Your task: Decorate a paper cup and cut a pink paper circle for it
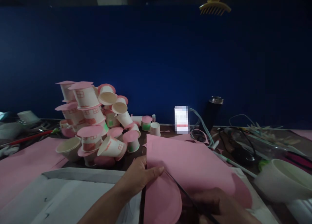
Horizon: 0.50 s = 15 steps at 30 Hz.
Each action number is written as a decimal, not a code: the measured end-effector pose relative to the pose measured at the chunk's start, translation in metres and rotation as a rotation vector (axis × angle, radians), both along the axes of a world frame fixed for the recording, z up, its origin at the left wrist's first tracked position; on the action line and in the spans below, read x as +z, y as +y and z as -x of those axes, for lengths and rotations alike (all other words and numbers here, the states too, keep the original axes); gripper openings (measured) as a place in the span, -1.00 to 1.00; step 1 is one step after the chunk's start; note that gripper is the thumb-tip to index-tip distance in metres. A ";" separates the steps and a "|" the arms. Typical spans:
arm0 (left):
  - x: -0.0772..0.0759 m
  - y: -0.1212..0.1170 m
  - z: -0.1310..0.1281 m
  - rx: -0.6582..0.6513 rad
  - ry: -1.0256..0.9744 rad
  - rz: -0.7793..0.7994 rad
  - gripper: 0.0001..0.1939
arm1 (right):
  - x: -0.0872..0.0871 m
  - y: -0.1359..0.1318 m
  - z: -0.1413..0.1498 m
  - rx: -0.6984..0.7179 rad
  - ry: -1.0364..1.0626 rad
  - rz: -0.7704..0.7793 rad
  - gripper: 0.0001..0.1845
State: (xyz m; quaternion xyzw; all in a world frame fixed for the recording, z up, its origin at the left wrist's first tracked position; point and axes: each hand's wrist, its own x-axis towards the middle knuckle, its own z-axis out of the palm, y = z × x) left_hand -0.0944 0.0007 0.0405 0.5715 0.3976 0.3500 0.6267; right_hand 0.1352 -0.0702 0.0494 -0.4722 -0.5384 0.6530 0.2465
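Note:
My left hand (139, 177) pinches the left edge of a pink paper sheet (187, 164), thumb on top, holding it up off the table. A rounded pink piece (162, 203) hangs from the sheet's lower edge. My right hand (219, 206) is closed low at the right, in shadow, on a dark thin tool (181, 189) that looks like scissors, its blade reaching into the paper along a curved cut. The fingers of that hand are dim.
A heap of white paper cups with pink lids (94, 120) stands at the left. More pink sheets (21, 167) lie beside a white tray (73, 191). A white bowl (282, 180), a dark bottle (214, 113), cables and wooden sticks (265, 129) fill the right.

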 end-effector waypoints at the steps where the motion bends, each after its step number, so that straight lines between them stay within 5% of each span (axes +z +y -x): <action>1: 0.000 0.000 0.000 0.000 0.011 0.000 -0.59 | 0.001 0.000 0.000 0.002 0.009 0.003 -0.68; 9: -0.006 0.002 0.002 -0.009 0.029 -0.015 -0.60 | 0.010 0.000 0.001 0.054 0.029 0.026 -0.76; 15: -0.003 0.002 0.002 -0.022 0.019 0.002 -0.59 | 0.007 -0.001 0.000 0.030 0.032 0.036 -0.61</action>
